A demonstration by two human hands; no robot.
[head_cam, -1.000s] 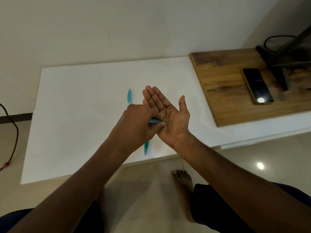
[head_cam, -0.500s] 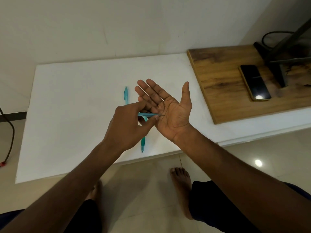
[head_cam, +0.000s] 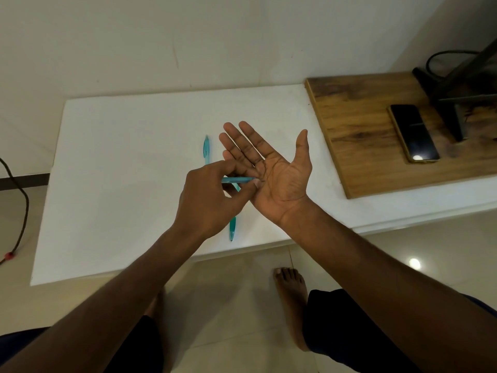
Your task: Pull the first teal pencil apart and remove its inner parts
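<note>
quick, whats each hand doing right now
Left hand: fingers pinch a teal pen, its tip at the right palm.
Right hand: open, palm up, fingers straight, holding nothing.

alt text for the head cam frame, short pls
Seen from above, a person's left hand pinches a teal pen with its tip against the open, upturned palm of the right hand, over a white table. A second teal pen lies on the table beneath the hands; a dark phone rests on a wooden board to the right.
</note>
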